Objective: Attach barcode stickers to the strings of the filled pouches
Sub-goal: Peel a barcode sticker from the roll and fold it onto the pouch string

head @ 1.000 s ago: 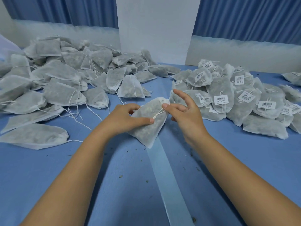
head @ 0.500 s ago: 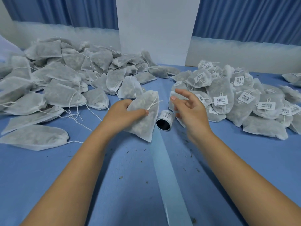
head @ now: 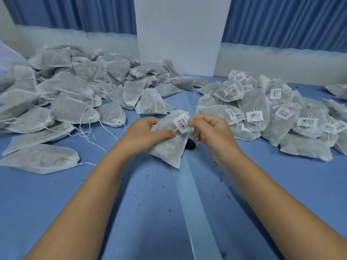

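Note:
My left hand [head: 144, 133] grips a filled white mesh pouch [head: 167, 147] held just above the blue table, thumb pressed on its string. My right hand [head: 210, 132] pinches a white barcode sticker [head: 181, 122] by its right edge; the sticker lies over the pouch's upper part where the string runs. A sticker roll [head: 190, 143] with a dark core lies on the table right behind the pouch, partly hidden. A pale blue strip of backing tape [head: 193, 207] trails from the roll toward me.
A big heap of unlabelled pouches [head: 71, 102] with loose strings fills the left. A heap of labelled pouches [head: 272, 117] lies on the right. A white panel [head: 180, 32] and blue curtains stand behind. Small crumbs dot the blue table [head: 56, 194].
My right hand reached to the sticker roll and came back holding a barcode sticker, now set against the pouch's string. The left hand has kept hold of the pouch, lifting it slightly.

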`<state>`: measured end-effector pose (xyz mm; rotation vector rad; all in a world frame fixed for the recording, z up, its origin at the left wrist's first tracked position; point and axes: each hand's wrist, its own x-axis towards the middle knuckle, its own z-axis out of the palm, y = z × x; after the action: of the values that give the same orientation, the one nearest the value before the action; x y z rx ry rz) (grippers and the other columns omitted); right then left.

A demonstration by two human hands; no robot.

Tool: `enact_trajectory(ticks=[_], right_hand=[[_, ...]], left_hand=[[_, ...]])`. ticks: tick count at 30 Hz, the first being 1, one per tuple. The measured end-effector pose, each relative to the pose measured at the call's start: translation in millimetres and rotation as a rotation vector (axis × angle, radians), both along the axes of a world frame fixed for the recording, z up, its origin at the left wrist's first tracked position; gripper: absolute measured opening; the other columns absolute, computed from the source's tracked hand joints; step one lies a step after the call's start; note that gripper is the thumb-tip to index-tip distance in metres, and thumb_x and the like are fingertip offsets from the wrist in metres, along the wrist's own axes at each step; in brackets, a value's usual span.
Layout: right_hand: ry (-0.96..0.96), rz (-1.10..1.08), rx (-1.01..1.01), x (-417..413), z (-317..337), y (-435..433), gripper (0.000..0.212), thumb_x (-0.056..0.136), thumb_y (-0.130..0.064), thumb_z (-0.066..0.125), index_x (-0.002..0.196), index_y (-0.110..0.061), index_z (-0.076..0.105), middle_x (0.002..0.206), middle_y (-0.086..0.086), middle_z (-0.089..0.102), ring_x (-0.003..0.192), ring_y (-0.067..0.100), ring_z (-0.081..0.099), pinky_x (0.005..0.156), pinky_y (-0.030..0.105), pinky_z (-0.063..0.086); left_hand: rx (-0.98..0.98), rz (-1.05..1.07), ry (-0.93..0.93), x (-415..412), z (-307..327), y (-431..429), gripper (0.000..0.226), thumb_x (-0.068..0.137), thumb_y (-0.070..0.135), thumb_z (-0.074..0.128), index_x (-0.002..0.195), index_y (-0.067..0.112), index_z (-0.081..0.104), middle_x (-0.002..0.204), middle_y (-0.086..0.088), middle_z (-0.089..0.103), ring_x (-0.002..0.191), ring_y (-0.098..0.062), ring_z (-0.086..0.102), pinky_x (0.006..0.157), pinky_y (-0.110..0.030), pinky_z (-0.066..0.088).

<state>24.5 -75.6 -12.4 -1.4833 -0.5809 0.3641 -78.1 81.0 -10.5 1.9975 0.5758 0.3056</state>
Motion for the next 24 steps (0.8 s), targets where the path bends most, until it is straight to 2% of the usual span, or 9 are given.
enact_trajectory(ticks=[3,6,10,13,16,18,22,24], right_hand=[[0.005,-0.007,-0.044,-0.9,-3.1,1.8,0.016,0.085,-0.014,0.07,0.071,-0.019,0.074,0.065,-0.004,0.064,0.052,0.006,0.047,0.054,0.017,0.042],[-0.046,-0.031,-0.059,0.9,-7.0,1.0,0.008,0.082,-0.016,0.076,0.075,-0.015,0.071,0.067,0.004,0.055,0.055,0.01,0.045,0.055,0.017,0.041],[-0.143,-0.055,-0.067,2.2,-10.6,1.7,0.018,0.076,-0.018,0.083,0.071,-0.022,0.066,0.058,-0.007,0.04,0.054,0.009,0.037,0.053,0.016,0.037],[-0.205,-0.08,-0.065,2.1,-12.4,2.5,0.018,0.074,-0.019,0.084,0.074,-0.022,0.066,0.055,-0.011,0.037,0.049,0.003,0.034,0.05,0.014,0.034],[-0.264,-0.055,-0.05,0.5,-14.4,2.3,0.017,0.075,-0.02,0.084,0.082,-0.021,0.068,0.053,-0.013,0.037,0.049,0.003,0.034,0.05,0.012,0.033],[-0.329,-0.03,-0.059,-2.0,-15.1,2.5,0.017,0.077,-0.017,0.082,0.089,-0.021,0.071,0.055,-0.01,0.041,0.052,0.006,0.036,0.053,0.012,0.034],[-0.409,-0.01,-0.072,-4.1,-15.4,3.1,0.029,0.078,-0.017,0.081,0.101,-0.031,0.072,0.067,-0.004,0.047,0.059,0.007,0.04,0.061,0.016,0.038],[-0.343,-0.037,-0.063,-3.6,-15.0,3.4,0.037,0.078,-0.021,0.081,0.108,-0.038,0.067,0.079,-0.004,0.053,0.061,0.006,0.046,0.066,0.016,0.043]], left_hand=[[-0.036,-0.039,-0.022,-1.0,1.4,-1.0,0.043,0.066,0.044,0.085,0.099,0.019,0.072,0.099,-0.004,0.075,0.096,-0.023,0.071,0.09,-0.044,0.054],[-0.075,-0.115,-0.042,-2.8,1.4,-1.8,0.038,0.067,0.04,0.085,0.098,0.023,0.071,0.096,-0.001,0.075,0.088,-0.014,0.071,0.079,-0.033,0.053],[-0.084,-0.134,-0.062,-3.4,2.2,-3.3,0.041,0.064,0.043,0.083,0.097,0.023,0.071,0.092,0.002,0.074,0.079,-0.007,0.068,0.071,-0.025,0.049],[-0.088,-0.137,-0.067,-2.7,2.7,-4.5,0.045,0.065,0.047,0.082,0.101,0.022,0.071,0.096,0.003,0.075,0.088,-0.012,0.071,0.077,-0.031,0.053],[-0.136,-0.081,-0.078,-0.7,3.5,-6.6,0.068,0.065,0.064,0.073,0.105,0.009,0.07,0.098,-0.004,0.074,0.093,-0.021,0.071,0.092,-0.042,0.052],[-0.167,-0.031,-0.106,1.3,1.7,-6.3,0.077,0.072,0.067,0.07,0.106,-0.001,0.064,0.09,-0.004,0.066,0.084,-0.018,0.061,0.085,-0.039,0.048],[-0.148,0.042,-0.166,4.9,-3.3,-4.8,0.054,0.092,0.05,0.061,0.1,-0.004,0.061,0.082,-0.001,0.056,0.076,-0.014,0.051,0.074,-0.032,0.039],[-0.129,0.043,-0.19,6.1,-3.3,-6.0,0.049,0.095,0.047,0.059,0.099,-0.002,0.062,0.082,-0.002,0.055,0.075,-0.015,0.05,0.074,-0.031,0.039]])
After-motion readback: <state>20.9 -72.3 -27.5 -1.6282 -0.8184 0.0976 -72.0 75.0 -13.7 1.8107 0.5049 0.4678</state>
